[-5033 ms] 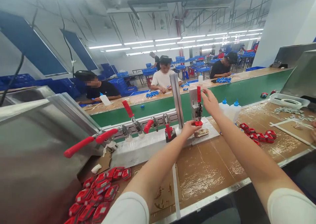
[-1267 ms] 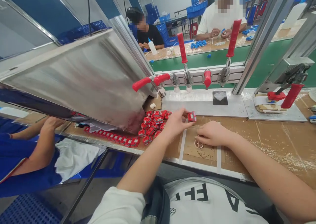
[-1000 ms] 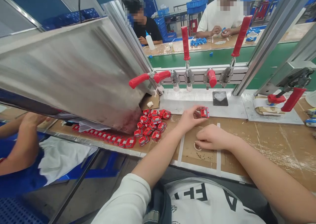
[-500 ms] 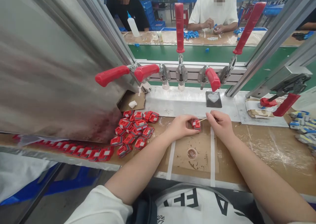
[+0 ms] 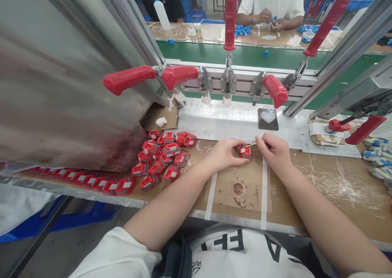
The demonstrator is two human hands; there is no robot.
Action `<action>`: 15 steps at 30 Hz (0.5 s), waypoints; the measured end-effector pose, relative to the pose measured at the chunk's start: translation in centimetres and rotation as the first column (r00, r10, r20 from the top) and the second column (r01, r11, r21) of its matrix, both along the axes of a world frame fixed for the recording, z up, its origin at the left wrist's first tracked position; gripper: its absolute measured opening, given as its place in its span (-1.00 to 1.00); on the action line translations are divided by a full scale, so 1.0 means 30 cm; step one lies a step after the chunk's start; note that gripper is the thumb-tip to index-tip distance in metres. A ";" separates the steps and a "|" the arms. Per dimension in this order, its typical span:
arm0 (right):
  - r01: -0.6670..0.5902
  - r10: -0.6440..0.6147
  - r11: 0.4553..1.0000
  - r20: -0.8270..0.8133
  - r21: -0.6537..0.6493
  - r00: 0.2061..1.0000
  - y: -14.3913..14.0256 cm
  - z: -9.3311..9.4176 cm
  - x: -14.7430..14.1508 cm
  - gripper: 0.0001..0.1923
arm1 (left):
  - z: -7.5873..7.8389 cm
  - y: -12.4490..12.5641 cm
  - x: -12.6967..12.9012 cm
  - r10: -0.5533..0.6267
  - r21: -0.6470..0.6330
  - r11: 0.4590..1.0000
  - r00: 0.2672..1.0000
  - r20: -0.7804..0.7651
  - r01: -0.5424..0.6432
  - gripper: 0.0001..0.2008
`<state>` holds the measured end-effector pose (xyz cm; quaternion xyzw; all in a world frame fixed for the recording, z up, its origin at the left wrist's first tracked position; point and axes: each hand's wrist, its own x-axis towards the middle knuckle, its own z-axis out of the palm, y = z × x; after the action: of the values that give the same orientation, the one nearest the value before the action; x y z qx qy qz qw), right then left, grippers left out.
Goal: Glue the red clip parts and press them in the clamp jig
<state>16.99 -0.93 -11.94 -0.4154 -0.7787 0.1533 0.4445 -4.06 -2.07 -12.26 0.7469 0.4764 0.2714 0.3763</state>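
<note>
Between the thumb and fingers of my left hand is a small red and grey plastic part, held just above the bench. My right hand pinches a thin pale stick, like a toothpick, whose tip meets the top of that part. A heap of similar red and grey parts lies left of my left forearm. Below my hands, a small round clear dish or puddle of liquid sits on a taped-down cardboard sheet.
Red-handled toggle clamps stand on a metal frame ahead. Behind my hands lies a dark square block with a heart shape. Yellow, blue and grey parts are at the right edge. Across the green strip, a person's hands handle blue pieces.
The view has tilted down slightly, so the clamps appear larger and higher. Both hands keep their hold on the red part and the stick, which stays at the part's top.
</note>
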 end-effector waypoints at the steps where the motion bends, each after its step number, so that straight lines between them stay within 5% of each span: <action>1: 0.003 -0.003 1.000 0.016 0.016 1.000 -0.001 0.002 0.001 -0.59 | 0.001 -0.001 0.000 0.001 -0.004 1.000 1.000 0.002 -0.001 -0.59; 11: -0.053 0.042 0.994 0.120 0.091 0.992 -0.034 0.049 -0.002 -0.53 | 0.010 -0.007 0.002 0.040 -0.055 0.998 0.998 0.057 -0.037 -0.66; 15: -0.334 0.331 0.942 0.051 0.041 0.942 -0.071 0.070 -0.012 -0.56 | 0.011 -0.008 0.000 0.041 -0.072 0.997 0.992 0.115 -0.033 -0.68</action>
<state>16.63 -3.07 -9.84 -0.2702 -0.8506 0.1980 0.4053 -4.05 -2.31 -11.93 0.7070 0.4766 0.3048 0.4243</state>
